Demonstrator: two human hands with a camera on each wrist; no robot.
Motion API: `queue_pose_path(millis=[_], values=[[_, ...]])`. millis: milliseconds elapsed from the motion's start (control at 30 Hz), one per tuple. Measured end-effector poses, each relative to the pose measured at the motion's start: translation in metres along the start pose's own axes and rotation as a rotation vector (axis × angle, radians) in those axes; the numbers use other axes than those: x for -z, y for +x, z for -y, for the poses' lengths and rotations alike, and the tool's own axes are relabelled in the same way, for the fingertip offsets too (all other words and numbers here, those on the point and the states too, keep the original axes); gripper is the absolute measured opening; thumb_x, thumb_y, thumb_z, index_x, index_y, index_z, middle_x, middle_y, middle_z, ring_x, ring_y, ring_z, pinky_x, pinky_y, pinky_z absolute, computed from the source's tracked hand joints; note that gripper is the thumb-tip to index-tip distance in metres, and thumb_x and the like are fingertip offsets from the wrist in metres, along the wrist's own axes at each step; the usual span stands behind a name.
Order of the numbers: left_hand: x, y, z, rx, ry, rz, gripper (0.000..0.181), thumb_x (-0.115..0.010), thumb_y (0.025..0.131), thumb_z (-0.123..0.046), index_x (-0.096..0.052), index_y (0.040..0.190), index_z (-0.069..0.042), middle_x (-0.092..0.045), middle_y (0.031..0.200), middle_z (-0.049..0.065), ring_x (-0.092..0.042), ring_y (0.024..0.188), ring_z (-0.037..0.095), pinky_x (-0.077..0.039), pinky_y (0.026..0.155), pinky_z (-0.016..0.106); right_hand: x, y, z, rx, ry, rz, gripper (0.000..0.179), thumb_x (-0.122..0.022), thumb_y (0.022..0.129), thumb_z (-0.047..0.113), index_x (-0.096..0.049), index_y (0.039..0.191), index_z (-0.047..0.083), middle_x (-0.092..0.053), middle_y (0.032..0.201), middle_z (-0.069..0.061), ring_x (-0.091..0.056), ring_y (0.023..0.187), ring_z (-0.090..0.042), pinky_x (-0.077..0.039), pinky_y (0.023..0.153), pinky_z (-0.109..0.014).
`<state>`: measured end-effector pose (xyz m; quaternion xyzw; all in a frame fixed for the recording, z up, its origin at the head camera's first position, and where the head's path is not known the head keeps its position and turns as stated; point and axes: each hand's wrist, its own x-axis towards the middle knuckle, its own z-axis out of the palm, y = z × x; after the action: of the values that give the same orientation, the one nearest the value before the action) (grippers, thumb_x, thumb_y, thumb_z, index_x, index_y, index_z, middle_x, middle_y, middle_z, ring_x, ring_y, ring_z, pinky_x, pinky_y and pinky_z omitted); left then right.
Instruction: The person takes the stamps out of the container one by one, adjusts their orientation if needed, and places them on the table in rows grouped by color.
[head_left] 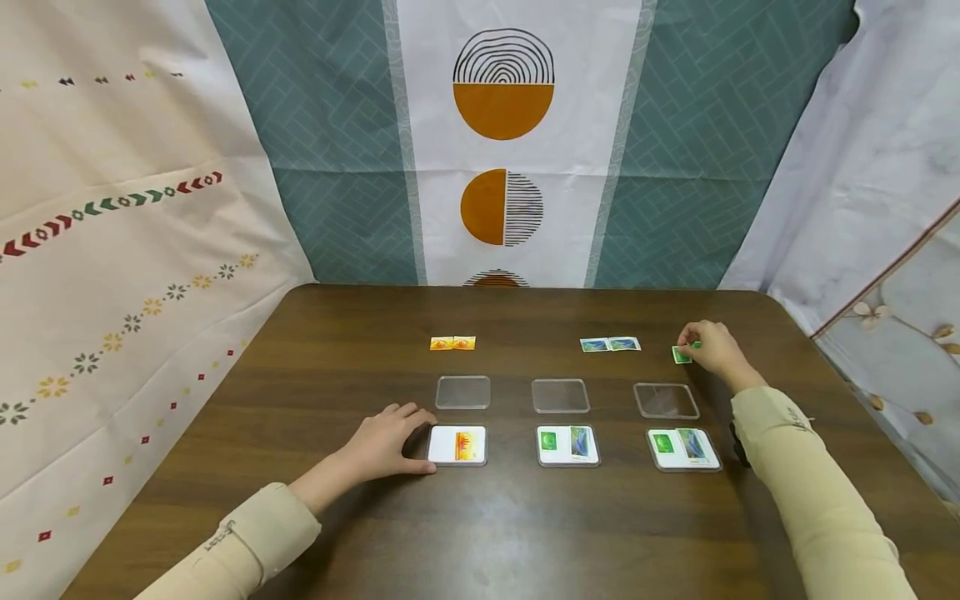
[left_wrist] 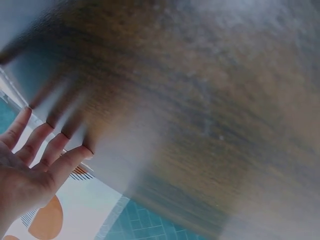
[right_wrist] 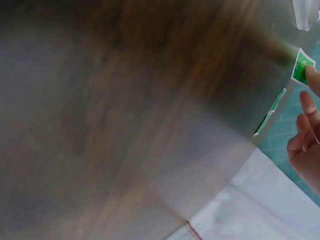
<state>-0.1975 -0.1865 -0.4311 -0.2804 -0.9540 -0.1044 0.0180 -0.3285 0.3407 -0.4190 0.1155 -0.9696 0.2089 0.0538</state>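
- Right hand (head_left: 711, 348): narrow, finger and thumb pinching a green card (head_left: 681, 356) near the table's (head_left: 480, 542) far right; its far edge angles slightly left, long axis unclear.
- Green strip (right_wrist: 277, 102) just beyond, partly hidden by the hand from above.
- Nearer the person, clear lid (head_left: 666, 402), then right case (head_left: 676, 457), both lengthwise side-to-side.
- Left hand (head_left: 384, 442): fingers spread wide at left case's (head_left: 442, 446) left end.

Brn wood tbl (head_left: 495, 542) w/ 3 clr lids (head_left: 561, 396), 3 cases (head_left: 567, 450), loose stickers (head_left: 463, 342).
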Motion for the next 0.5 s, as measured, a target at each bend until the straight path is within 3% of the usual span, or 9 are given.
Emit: queue_pose_path(millis=[500], values=[[0.002,0.001,-0.004,0.013,-0.002,0.025,0.062,-0.078,0.068,-0.052,-0.059,0.116,-0.017,-0.061,0.107,0.002,-0.057,0.097,0.025,-0.05,0.066,0.046,-0.003,0.012,-0.008,-0.072,-0.037,0.004,0.008,-0.065,0.084,0.006,-0.06,0.081,0.0,-0.054,0.09,-0.023,-0.044,0.089,-0.041,-0.038,0.069,-0.05]])
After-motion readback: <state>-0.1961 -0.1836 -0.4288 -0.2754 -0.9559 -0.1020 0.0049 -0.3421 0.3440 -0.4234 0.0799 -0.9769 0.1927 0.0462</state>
